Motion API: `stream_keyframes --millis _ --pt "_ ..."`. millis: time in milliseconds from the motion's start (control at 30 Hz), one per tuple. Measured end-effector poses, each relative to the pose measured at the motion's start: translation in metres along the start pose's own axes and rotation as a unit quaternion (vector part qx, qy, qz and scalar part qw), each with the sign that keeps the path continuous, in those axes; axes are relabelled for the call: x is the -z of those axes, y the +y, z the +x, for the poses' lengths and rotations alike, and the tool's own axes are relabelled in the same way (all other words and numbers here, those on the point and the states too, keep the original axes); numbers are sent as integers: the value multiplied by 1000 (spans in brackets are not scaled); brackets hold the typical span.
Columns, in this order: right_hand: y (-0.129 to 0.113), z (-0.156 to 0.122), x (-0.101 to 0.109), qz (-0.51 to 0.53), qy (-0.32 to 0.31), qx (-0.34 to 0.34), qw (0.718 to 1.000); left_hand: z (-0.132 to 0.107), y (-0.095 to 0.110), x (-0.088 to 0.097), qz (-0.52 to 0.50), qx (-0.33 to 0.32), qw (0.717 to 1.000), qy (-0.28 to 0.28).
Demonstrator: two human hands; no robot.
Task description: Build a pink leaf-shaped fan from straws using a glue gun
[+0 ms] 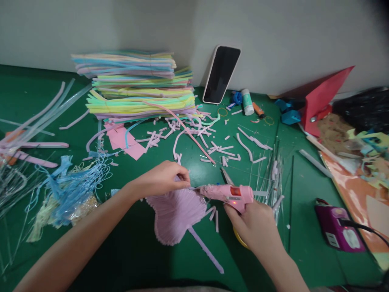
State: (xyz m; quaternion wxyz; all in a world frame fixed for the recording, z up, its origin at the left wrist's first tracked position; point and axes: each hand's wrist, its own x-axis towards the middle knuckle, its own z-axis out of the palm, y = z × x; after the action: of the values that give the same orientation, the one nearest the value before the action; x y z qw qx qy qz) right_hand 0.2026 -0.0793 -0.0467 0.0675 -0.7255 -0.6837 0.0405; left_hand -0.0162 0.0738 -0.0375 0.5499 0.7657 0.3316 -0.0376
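Note:
A lilac fan [178, 217] made of pipe cleaners laid side by side rests low in the middle of the head view, with a lilac stem [206, 250] running down to the right. At its top edge, the fingers of my left hand [168, 176] are pinched together on it; their tips are partly hidden. My right hand [258, 221] grips the handle of a pink hot glue gun [225, 192], whose small light glows. The gun's nozzle points left and meets the fan's top edge beside my left fingertips. Partly behind the gun lie scissors [226, 177].
Bundled pastel pipe cleaners [139, 101] are stacked by the wall, near a leaning phone [221, 75]. Cut lilac pieces [219, 148] litter the green table. Blue tassels [75, 190] lie left. Thin wires [273, 182] and a purple box with a cable [338, 229] lie right.

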Motion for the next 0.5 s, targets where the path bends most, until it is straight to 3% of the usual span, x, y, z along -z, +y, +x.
stream_keyframes --millis 500 --pt "3 -6 0 8 -29 -38 999 0 0 0 6 0 1000 -1"
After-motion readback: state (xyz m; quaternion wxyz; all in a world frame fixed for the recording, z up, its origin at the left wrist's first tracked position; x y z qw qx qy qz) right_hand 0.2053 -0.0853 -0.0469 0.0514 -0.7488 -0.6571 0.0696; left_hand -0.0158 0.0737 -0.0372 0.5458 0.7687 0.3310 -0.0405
